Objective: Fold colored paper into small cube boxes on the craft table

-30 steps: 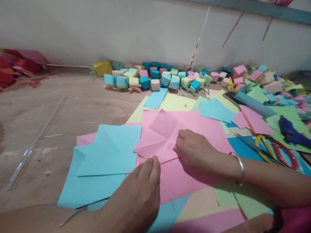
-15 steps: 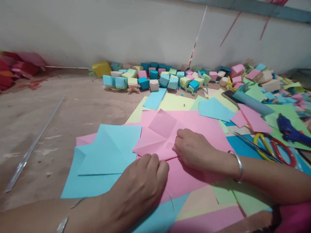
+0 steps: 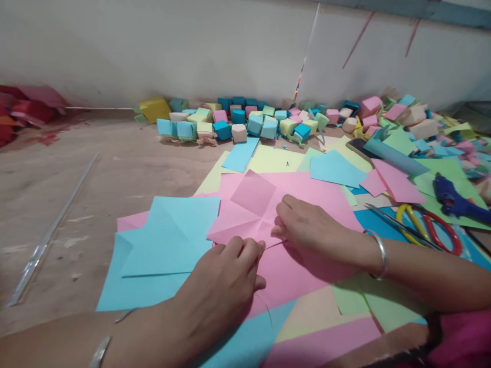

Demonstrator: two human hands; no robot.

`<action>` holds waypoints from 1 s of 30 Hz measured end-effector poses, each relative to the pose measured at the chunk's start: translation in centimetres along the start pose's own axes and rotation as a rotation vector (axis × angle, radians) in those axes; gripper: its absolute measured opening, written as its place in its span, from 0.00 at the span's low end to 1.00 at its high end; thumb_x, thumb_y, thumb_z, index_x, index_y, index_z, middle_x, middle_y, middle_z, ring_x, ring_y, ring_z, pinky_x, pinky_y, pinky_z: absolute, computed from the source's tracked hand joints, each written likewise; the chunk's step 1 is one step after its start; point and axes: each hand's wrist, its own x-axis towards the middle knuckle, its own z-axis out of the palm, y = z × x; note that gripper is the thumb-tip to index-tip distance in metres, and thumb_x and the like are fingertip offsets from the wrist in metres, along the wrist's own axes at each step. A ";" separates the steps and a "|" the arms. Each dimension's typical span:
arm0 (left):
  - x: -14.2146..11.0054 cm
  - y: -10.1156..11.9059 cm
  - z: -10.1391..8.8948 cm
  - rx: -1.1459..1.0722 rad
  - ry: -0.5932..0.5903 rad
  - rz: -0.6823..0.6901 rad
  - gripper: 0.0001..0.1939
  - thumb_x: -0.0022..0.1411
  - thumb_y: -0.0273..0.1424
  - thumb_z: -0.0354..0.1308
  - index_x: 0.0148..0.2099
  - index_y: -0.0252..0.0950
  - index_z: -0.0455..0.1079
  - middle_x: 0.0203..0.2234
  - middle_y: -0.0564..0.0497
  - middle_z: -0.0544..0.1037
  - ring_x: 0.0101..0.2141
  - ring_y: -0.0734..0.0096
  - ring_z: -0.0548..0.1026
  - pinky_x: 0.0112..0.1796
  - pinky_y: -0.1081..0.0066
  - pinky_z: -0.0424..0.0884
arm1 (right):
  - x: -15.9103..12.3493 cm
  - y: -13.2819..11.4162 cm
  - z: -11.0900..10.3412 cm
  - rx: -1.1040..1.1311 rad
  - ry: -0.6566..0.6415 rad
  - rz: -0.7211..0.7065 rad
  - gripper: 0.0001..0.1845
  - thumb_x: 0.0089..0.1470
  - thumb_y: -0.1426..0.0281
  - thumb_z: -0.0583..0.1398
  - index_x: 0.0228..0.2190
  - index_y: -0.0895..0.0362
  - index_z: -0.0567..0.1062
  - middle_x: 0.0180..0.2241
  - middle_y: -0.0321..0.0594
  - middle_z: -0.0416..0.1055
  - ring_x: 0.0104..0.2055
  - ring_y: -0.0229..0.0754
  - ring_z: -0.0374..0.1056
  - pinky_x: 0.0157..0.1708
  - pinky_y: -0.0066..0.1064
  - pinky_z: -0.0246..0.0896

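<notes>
A square of pink paper (image 3: 240, 222) with crossing creases lies on a larger pink sheet (image 3: 307, 276). My right hand (image 3: 307, 225) pinches its right side, fingers curled together. At the lower edge is my left hand (image 3: 230, 276), its fingers bent over the paper and the thumb a little apart below; the fingertips are partly hidden. Left of the pink square, a creased light-blue paper (image 3: 169, 240) rests on another blue sheet (image 3: 109, 291).
Scissors (image 3: 418, 227) with yellow and red handles and a blue glue gun (image 3: 456, 197) lie at right, near a phone (image 3: 358, 147). Many folded paper boxes (image 3: 238, 133) line the wall. A clear ruler-like strip (image 3: 53, 230) lies at left.
My left thumb has moved down, away from the index finger. My right hand's fingers have shifted slightly at the pink paper's right side. The view has moved slightly.
</notes>
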 end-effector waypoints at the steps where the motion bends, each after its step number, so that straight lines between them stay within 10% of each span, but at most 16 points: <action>1: 0.0 0.0 0.1 -0.007 0.002 -0.002 0.13 0.65 0.36 0.56 0.46 0.33 0.73 0.31 0.48 0.70 0.30 0.63 0.63 0.24 0.63 0.51 | 0.0 -0.1 0.0 0.014 0.011 0.020 0.13 0.62 0.63 0.54 0.33 0.61 0.67 0.35 0.45 0.65 0.30 0.38 0.56 0.25 0.30 0.40; 15: 0.0 -0.3 -0.1 0.028 0.027 0.045 0.14 0.66 0.37 0.55 0.46 0.31 0.71 0.29 0.48 0.70 0.30 0.64 0.63 0.25 0.64 0.50 | 0.4 3.2 -2.0 0.097 -0.192 -0.047 0.11 0.54 0.65 0.63 0.27 0.58 0.69 0.30 0.37 0.67 0.31 0.38 0.61 0.27 0.29 0.48; 22: 0.3 -0.6 -0.2 0.013 -0.048 0.109 0.26 0.66 0.40 0.54 0.61 0.33 0.60 0.34 0.49 0.72 0.31 0.63 0.65 0.26 0.64 0.54 | 0.6 4.4 -1.6 0.154 -0.184 -0.058 0.11 0.51 0.64 0.64 0.26 0.57 0.70 0.30 0.37 0.67 0.31 0.38 0.62 0.28 0.28 0.49; 30: -0.8 -0.4 -0.7 -0.018 -0.045 0.065 0.12 0.59 0.40 0.62 0.33 0.35 0.74 0.29 0.47 0.71 0.31 0.63 0.63 0.26 0.64 0.51 | 0.8 4.1 -2.1 0.163 -0.215 -0.039 0.10 0.51 0.65 0.64 0.26 0.58 0.71 0.31 0.38 0.68 0.31 0.37 0.61 0.28 0.28 0.49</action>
